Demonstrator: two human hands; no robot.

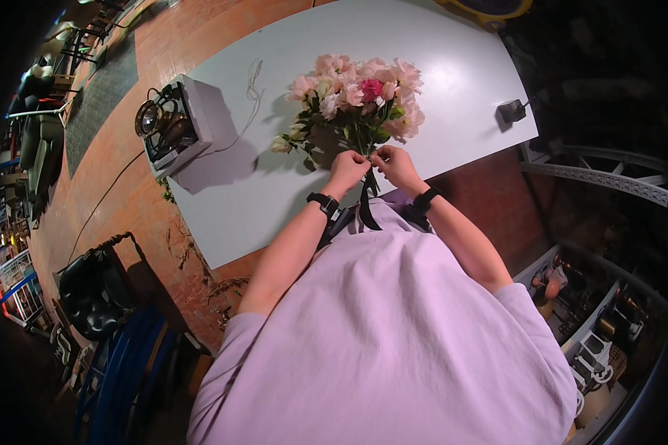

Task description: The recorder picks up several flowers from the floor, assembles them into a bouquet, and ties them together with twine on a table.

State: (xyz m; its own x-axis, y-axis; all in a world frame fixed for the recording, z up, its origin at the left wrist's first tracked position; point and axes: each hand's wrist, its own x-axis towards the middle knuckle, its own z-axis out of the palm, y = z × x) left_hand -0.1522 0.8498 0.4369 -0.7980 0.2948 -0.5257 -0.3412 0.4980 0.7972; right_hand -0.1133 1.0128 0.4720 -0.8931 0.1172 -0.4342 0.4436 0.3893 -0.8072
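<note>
Left hand (346, 167) and right hand (395, 165) closed on stems (361, 141) of bouquet (360, 96), pinched at binding point. Black ribbon (365, 208) hung at 6 o'clock from hands. Bouquet laid on white table (453, 67), blooms at 12. Tying step judged in hand; ribbon to be drawn tight next. Boxed fan (174, 122) at 9.

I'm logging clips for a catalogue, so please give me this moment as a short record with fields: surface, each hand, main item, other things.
surface: white table on a red brick floor
left hand: closed on the bouquet stems, beside the right hand
right hand: pinching at the same stems
main item: bouquet of pale pink flowers with one deep pink bloom, lying on the table
ribbon: black ribbon hanging below the hands
other things: white box with metal parts, white string, small dark object
</note>
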